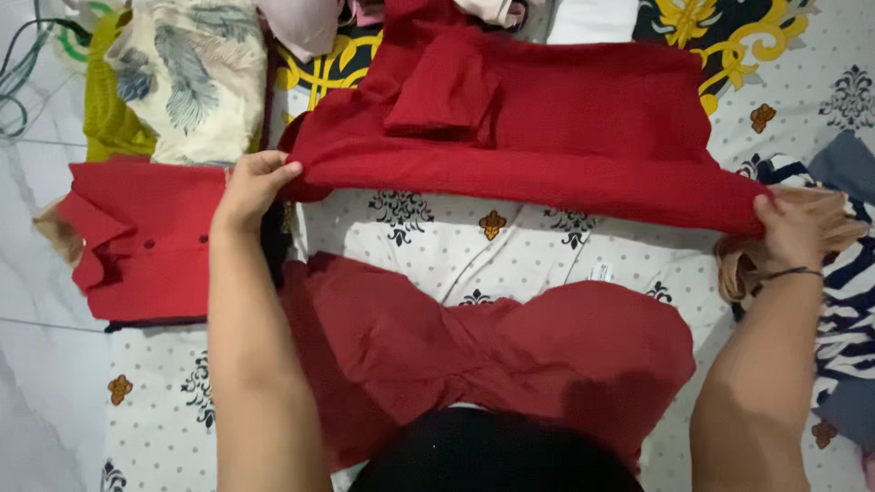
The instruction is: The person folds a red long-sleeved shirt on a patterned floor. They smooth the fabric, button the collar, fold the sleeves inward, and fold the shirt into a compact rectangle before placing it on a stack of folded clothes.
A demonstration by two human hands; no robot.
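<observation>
Seen from above my own head, I am folding a large red garment (547,128) spread across a white bedsheet (437,239) printed with small dots and dark ornaments. My left hand (248,187) pinches the folded edge of the red cloth at centre left of the frame, thumb and fingers closed on the fabric. My right hand (791,228) does the same at the far right, closed on the other end of that edge, with a thin dark band round the wrist. Between my 2 hands the edge runs as 1 long, fairly straight line across the middle of the frame, dipping slightly to the right. To do this fold well, I judge I should keep both ends level and equally taut, so the edge stays straight and the layers beneath lie flat without bunching. The garment is deep red and matte, with a looser flap, perhaps a sleeve, folded onto it at upper centre. Its lower part lies rumpled at the bottom centre of the frame, partly hidden by my dark head. At the left sits a folded red shirt (141,237) with small buttons, already squared. At upper left rests a cream cloth with blue-grey leaf print (191,77) over a yellow-green one. At the right edge lies a navy and white striped fabric (848,292).
</observation>
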